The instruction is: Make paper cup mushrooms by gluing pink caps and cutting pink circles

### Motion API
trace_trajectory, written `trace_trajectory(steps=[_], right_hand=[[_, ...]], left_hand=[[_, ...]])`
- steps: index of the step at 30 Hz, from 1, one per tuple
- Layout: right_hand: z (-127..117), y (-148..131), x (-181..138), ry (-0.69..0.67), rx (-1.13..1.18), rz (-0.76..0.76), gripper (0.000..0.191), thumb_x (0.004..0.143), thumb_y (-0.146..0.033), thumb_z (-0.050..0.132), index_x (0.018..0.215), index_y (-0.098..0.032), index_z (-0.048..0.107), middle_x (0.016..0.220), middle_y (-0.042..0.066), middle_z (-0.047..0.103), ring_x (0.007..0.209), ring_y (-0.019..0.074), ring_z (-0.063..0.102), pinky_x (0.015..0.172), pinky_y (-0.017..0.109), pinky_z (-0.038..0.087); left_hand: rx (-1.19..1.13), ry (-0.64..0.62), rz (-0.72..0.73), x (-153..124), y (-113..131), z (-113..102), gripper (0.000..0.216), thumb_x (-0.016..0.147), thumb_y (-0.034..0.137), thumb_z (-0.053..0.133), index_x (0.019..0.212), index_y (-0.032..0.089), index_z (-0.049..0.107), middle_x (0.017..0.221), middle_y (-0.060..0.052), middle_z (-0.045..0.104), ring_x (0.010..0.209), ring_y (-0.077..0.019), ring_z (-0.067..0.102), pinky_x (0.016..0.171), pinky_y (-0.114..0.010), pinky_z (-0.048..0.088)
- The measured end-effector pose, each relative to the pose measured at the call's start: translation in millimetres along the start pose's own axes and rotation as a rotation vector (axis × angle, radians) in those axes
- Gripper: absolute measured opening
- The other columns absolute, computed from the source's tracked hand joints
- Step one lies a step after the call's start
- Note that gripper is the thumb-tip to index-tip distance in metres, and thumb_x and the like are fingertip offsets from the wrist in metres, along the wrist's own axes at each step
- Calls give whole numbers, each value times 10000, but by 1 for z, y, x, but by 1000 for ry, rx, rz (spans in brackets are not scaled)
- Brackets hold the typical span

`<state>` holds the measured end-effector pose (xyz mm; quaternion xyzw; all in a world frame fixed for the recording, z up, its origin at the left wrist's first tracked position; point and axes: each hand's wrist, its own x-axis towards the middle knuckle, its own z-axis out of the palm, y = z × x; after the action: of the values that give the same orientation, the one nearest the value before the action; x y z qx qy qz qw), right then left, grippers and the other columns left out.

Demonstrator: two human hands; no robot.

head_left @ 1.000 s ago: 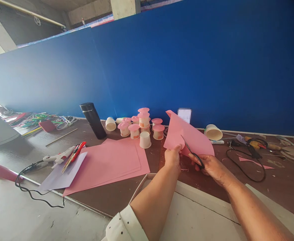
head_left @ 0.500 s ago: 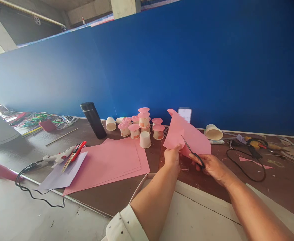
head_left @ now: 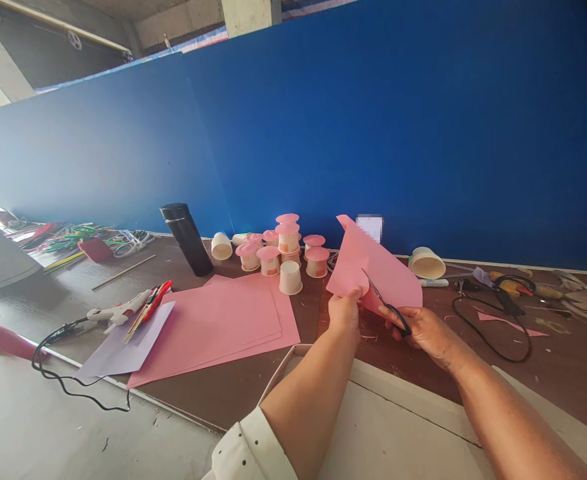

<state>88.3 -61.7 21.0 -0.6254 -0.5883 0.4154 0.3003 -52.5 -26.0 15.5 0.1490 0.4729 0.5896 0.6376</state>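
Note:
A curled sheet of pink paper (head_left: pixel 391 270) is pinched at its lower left edge by my left hand (head_left: pixel 344 312). My right hand (head_left: pixel 421 330) grips black-handled scissors (head_left: pixel 381 298), whose blades lie against the paper, angled up and left. Part of the left fingers is hidden behind the sheet. Beyond my left forearm lie flat pink sheets (head_left: pixel 223 323) on the brown table (head_left: pixel 198 403). A plain white paper cup (head_left: pixel 290 279) stands upside down by them. Behind it are several cups with pink round tops (head_left: pixel 268 253), some stacked.
A black bottle (head_left: pixel 188 240) stands left of the cups. Farther left, a glue gun (head_left: pixel 118 312) with its cord and a red utility knife (head_left: pixel 148 310) rest on white paper (head_left: pixel 123 353). A cup on its side (head_left: pixel 426 263) and a black cable (head_left: pixel 523 337) lie right. A blue panel (head_left: pixel 293 127) rises behind.
Almost nothing differs. The whole view has shifted very slightly; both hands, the scissors and the pink paper keep nearly the same pose.

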Motion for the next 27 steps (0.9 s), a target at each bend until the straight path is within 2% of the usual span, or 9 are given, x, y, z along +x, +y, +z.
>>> trace_trajectory(steps=[18,27], right_hand=[[0,4,1,-13,-5,19,506,740,-669,614,641,-175,655,533,4,592,453,82,356,465,233,239],[0,5,2,-15,-8,-13,546,715,-716,597,630,-179,653,530,11,591,438,89,370,440,238,255]], left_hand=[[-3,-12,16,6,-1,-2,177,678,195,723,710,136,559,527,37,458,424,-47,369,404,-169,274],[21,-14,39,7,0,-2,169,706,191,690,680,147,529,485,50,436,394,-46,350,402,-178,260]])
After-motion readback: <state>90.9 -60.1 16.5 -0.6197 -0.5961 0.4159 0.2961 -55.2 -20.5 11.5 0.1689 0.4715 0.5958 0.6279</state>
